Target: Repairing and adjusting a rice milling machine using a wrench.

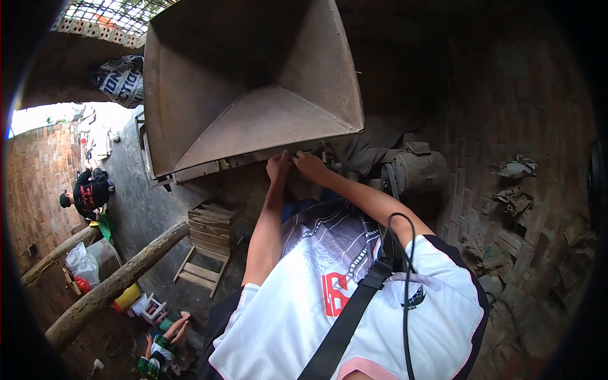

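A large metal hopper (278, 120), wide at the top with sloping sides, stands in front of me. Both hands meet just below its near rim. My left hand (278, 166) is closed, its fingers pinched near the rim's underside. Beside it my right hand (309, 166) is also closed, its fingertips almost touching the left ones. Whatever they pinch is too small or too shaded to make out. Under the rim, small yellowish fittings (223, 164) show to the left of my hands.
A dusty motor (418, 170) with a belt (390, 180) sits right of my forearm. At left are a wooden stool (206, 244), a slanting log (120, 285) and a printed sack (123, 81). One person (92, 193) is at far left, another (161, 348) at lower left.
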`<state>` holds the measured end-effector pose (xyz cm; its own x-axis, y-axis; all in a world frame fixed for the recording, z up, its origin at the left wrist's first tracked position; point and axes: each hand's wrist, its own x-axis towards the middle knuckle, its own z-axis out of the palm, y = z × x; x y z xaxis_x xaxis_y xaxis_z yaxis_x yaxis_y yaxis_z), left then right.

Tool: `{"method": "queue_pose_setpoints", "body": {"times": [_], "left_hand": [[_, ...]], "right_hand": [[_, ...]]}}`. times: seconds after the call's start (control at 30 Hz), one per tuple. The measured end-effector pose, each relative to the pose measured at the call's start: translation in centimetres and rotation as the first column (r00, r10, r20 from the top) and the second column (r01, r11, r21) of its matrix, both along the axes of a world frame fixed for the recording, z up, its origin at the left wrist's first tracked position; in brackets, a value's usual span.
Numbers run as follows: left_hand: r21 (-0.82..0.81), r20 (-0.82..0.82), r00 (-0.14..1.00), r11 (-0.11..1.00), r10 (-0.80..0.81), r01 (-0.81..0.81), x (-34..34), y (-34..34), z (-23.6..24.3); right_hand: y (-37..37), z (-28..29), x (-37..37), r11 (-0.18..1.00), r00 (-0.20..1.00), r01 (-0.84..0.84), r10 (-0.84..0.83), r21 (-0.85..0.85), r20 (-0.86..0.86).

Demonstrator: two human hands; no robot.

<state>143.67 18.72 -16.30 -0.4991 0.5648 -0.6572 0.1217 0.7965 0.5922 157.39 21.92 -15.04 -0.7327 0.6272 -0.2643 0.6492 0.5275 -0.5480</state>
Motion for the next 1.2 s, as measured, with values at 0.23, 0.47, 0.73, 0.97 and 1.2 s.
{"method": "queue_pose_setpoints", "body": {"times": [0.23,0.47,0.73,0.97,1.2], "left_hand": [[0.245,-0.215,0.922,0.896,-0.322,0.370,7.1,2.7,1.0],[-0.131,0.551,0.833,0.991,0.049,0.028,10.2,4.5,-6.2],[-0.188,0.949,0.170,0.909,0.266,-0.372,10.8,6.0,-6.1],[-0.105,0.704,0.672,0.969,0.231,-0.223,4.0,2.9,-1.4],[0.135,0.071,0.958,0.949,0.279,-0.286,1.0,2.7,1.0]], "right_hand": [[-2.7,-1.3,8.4,0.995,0.994,-0.073,0.078,0.065,-0.081],[1.3,1.7,12.0,0.889,0.776,0.424,-0.455,-0.173,-0.437],[7.4,-2.3,8.1,0.126,0.168,0.762,-0.986,-0.635,0.006],[8.5,-3.8,1.9,0.497,0.397,0.825,-0.849,-0.271,-0.349],[6.6,-7.4,-1.8,0.906,0.829,0.280,-0.063,0.316,-0.556]]}}
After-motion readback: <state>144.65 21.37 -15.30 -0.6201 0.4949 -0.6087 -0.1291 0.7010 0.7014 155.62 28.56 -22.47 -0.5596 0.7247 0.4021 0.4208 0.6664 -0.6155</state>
